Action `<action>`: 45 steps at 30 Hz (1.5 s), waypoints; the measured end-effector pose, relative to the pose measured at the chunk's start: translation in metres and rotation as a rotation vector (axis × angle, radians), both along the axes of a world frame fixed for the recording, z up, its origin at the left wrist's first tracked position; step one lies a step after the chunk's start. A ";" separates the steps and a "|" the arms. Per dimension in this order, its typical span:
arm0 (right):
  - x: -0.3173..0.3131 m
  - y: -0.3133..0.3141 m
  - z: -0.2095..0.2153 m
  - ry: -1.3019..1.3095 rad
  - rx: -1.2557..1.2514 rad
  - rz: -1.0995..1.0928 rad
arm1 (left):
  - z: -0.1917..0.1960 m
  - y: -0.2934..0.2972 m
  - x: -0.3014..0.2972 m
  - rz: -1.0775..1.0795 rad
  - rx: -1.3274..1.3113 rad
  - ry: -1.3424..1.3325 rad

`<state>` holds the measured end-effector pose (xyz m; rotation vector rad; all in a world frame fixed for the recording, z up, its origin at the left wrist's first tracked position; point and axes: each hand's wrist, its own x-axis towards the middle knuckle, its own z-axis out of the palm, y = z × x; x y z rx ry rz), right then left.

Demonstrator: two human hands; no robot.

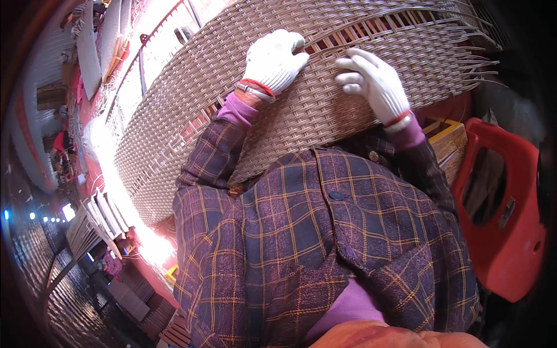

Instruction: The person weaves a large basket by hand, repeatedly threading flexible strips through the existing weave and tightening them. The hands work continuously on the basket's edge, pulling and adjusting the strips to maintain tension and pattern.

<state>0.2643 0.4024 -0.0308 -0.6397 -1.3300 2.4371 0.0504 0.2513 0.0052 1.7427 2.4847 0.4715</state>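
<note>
A large curved panel of grey-brown woven wicker (313,110) stretches across in front of my body. My left hand (272,61), in a white knit glove with a red cuff, rests on it with the fingers curled and the thumb close to the forefinger. What they hold, if anything, is hidden. A long slit with bare upright strands (371,28) runs rightward from those fingertips. In a matching glove, my right hand (374,81) is over the weave below the slit, its fingers bent but apart, with nothing seen in them.
Loose strand ends (484,64) stick out at the panel's right edge. A red plastic chair (505,214) stands to my right, by a wooden box with a yellow edge (447,139). Stacked slats (107,214) and strong glare lie to the left.
</note>
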 end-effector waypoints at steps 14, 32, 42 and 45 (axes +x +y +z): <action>-0.019 -0.005 -0.028 0.224 -0.076 -0.048 | 0.000 0.026 0.007 -0.061 -0.034 -0.088; -0.022 -0.002 0.033 0.329 0.136 -0.130 | 0.074 0.035 0.039 -0.138 0.047 -0.871; -0.004 0.066 0.032 0.447 -0.081 -0.085 | 0.102 -0.028 0.049 0.036 -0.095 -0.757; 0.000 0.103 0.020 0.565 -0.184 -0.041 | 0.098 -0.060 0.041 0.093 -0.166 -0.917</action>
